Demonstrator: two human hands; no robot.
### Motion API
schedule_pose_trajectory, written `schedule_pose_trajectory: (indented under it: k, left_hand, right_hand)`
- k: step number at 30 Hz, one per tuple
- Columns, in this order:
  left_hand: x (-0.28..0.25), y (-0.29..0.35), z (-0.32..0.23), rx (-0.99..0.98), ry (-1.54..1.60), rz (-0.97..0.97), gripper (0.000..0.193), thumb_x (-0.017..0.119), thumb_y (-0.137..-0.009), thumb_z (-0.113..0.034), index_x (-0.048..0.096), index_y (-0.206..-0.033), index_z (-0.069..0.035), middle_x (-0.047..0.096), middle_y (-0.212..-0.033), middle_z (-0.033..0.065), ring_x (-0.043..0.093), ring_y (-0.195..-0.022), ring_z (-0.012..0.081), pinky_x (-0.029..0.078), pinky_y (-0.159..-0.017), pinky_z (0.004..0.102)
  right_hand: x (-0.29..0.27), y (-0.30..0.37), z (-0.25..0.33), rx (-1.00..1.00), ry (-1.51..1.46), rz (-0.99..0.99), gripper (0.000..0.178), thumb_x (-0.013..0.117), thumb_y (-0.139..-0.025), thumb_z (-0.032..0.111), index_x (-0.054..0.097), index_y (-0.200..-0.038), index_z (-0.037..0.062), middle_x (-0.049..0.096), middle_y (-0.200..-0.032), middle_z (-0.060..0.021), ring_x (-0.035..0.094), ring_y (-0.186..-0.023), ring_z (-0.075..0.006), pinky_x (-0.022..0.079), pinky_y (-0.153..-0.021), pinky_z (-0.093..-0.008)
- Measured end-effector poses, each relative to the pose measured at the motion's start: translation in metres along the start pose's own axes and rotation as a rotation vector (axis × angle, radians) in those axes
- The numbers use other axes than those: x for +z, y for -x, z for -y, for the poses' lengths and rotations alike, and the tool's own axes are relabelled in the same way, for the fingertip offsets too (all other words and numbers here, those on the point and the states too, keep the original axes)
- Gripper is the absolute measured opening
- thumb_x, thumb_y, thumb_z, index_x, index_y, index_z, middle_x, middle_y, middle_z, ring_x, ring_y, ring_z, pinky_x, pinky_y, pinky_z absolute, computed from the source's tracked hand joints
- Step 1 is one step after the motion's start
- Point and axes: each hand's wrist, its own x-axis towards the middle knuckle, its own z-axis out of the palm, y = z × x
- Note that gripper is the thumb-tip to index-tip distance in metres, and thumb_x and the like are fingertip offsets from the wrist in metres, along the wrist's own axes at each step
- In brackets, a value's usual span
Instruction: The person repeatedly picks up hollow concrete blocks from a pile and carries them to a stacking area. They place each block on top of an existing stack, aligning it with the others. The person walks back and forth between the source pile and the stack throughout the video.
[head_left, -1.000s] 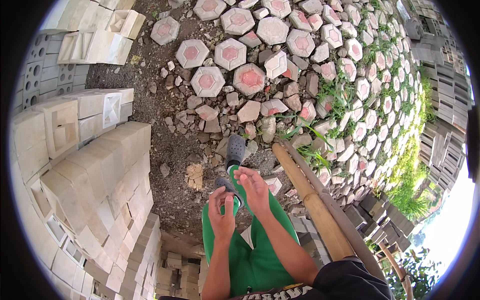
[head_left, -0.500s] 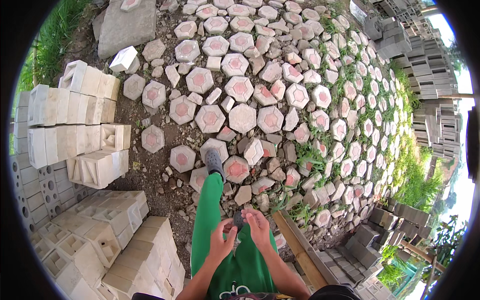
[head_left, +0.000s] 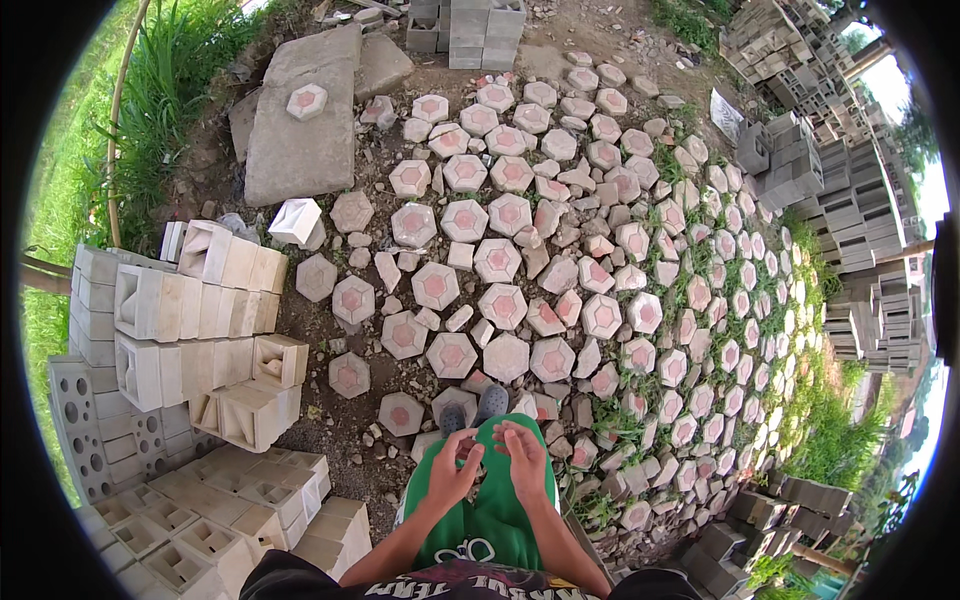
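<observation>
Both of my hands hover in front of my green trousers (head_left: 485, 505), a little apart from each other, and I see nothing held in either. My left hand (head_left: 455, 468) has its fingers loosely bent and parted. My right hand (head_left: 522, 455) is held much the same way, fingers curved and spread. Beyond them my grey clogs, the left shoe (head_left: 452, 416) and the right shoe (head_left: 492, 402), stand on the hexagonal paving stones. A paving stone with a pink centre (head_left: 452, 355) lies just ahead of the feet, beside a plain pale hexagonal stone (head_left: 507, 357).
Pale concrete blocks (head_left: 180, 372) are stacked at the left, with more stacked blocks (head_left: 250, 490) nearer. A large concrete slab (head_left: 305, 150) lies at the far left. Rubble and grass fill gaps between the pavers. Grey block stacks (head_left: 855, 190) line the right side.
I have moved forward over the pavers, and both feet now show close together. The wooden plank at my right has mostly dropped from view. My hands stay before me, slightly farther apart.
</observation>
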Motion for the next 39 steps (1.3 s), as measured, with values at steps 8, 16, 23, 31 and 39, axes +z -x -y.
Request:
schedule_pose_trajectory:
  k: [8, 16, 23, 31, 39]
  left_hand:
    - [0.016, -0.111, -0.097, 0.022, 0.207, 0.001, 0.03, 0.056, -0.093, -0.014, 0.049, -0.118, 0.001, 0.059, -0.091, 0.0054, 0.057, -0.082, 0.0103, 0.046, -0.074, 0.0239]
    - [0.032, -0.214, -0.17, 0.14, 0.185, -0.143, 0.028, 0.055, -0.094, -0.015, 0.05, -0.117, -0.001, 0.061, -0.087, 0.0052, 0.056, -0.077, 0.0107, 0.045, -0.07, 0.0248]
    - [0.024, -0.325, -0.218, 0.178, 0.169, -0.206, 0.03, 0.055, -0.094, -0.015, 0.049, -0.119, 0.0, 0.061, -0.089, 0.0064, 0.057, -0.079, 0.0112, 0.046, -0.072, 0.0256]
    - [-0.031, -0.51, -0.278, 0.219, 0.208, -0.239, 0.028, 0.054, -0.094, -0.014, 0.049, -0.117, 0.0, 0.062, -0.088, 0.0062, 0.057, -0.081, 0.0115, 0.046, -0.074, 0.0254]
    - [-0.1, -0.657, -0.38, 0.26, 0.171, -0.288, 0.028, 0.055, -0.093, -0.015, 0.051, -0.117, -0.001, 0.059, -0.083, 0.0025, 0.056, -0.078, 0.0088, 0.045, -0.07, 0.023]
  right_hand:
    - [-0.008, -0.107, 0.113, -0.075, 0.047, 0.138, 0.029, 0.052, -0.096, 0.024, 0.057, -0.114, 0.0017, 0.065, -0.107, -0.0061, 0.061, -0.096, -0.0138, 0.049, -0.079, -0.0279]
    - [0.011, -0.213, 0.235, -0.125, 0.082, 0.236, 0.029, 0.052, -0.096, 0.026, 0.058, -0.114, 0.0032, 0.065, -0.104, -0.0032, 0.06, -0.094, -0.0117, 0.047, -0.078, -0.0266]
    - [0.062, -0.314, 0.298, -0.13, 0.124, 0.329, 0.03, 0.053, -0.095, 0.026, 0.058, -0.113, 0.0017, 0.065, -0.104, -0.004, 0.06, -0.091, -0.011, 0.047, -0.077, -0.0259]
    - [0.164, -0.469, 0.379, -0.147, 0.216, 0.329, 0.034, 0.055, -0.094, 0.026, 0.057, -0.116, 0.0004, 0.065, -0.104, -0.0044, 0.06, -0.092, -0.0113, 0.048, -0.077, -0.0263]
    - [0.272, -0.575, 0.484, -0.154, 0.203, 0.352, 0.031, 0.053, -0.095, 0.025, 0.056, -0.115, 0.0016, 0.065, -0.105, -0.0044, 0.061, -0.091, -0.0112, 0.048, -0.078, -0.0265]
